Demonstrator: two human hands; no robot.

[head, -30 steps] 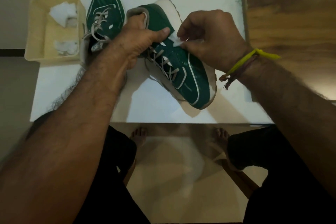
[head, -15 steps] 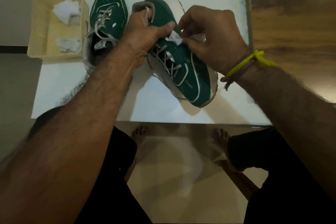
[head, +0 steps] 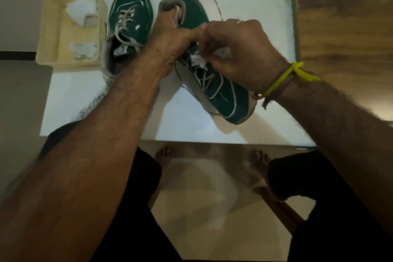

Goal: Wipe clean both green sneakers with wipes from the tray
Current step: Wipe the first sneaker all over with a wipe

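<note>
Sneaker [head: 221, 91] near table's [head: 234, 132] front edge

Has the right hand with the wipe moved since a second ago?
Yes. The right hand slid its wipe toward the toe, from the collar onto the laces of the held sneaker.

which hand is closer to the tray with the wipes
Left. The left hand grips the tilted sneaker at its collar, just past the other sneaker from the tray. The right hand, pinching a wipe, is farther right.
</note>
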